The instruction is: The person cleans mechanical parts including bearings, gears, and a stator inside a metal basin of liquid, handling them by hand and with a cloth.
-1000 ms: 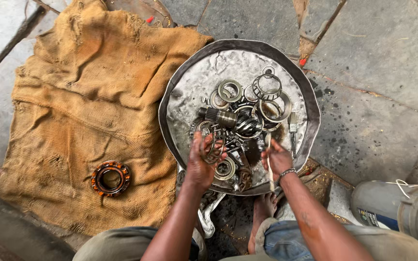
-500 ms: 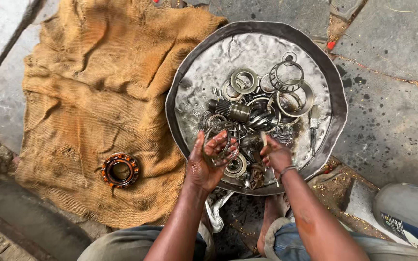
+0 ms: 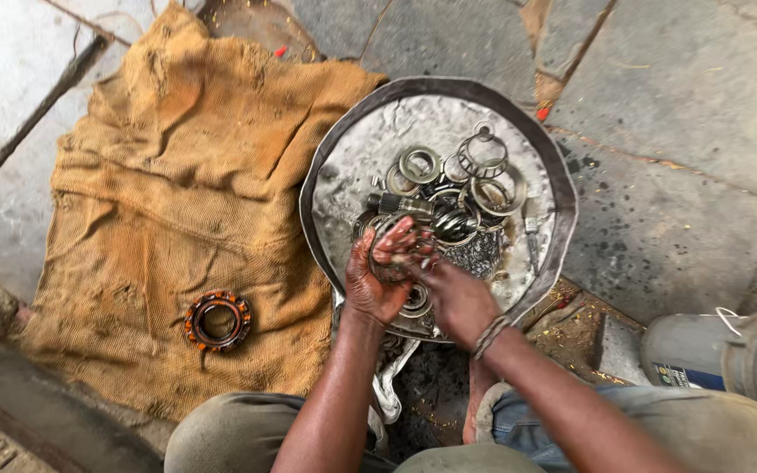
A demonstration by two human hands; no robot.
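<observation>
2 hands: left hand (image 3: 377,278) and right hand (image 3: 455,298) are now pressed together over the near side of the round dented grey metal basin (image 3: 562,229); 0.5 s ago they were apart.
Change: the right hand has moved left onto the ring, so the ring now looks rubbed or cleaned.
Ring: the thin oily metal bearing ring (image 3: 393,247) lies in the left palm, fingers curled on it.
Right grip: closed, contents hidden.
Left side: orange-rimmed round bearing (image 3: 217,321) on the brown burlap sack (image 3: 159,193), well apart.
</observation>
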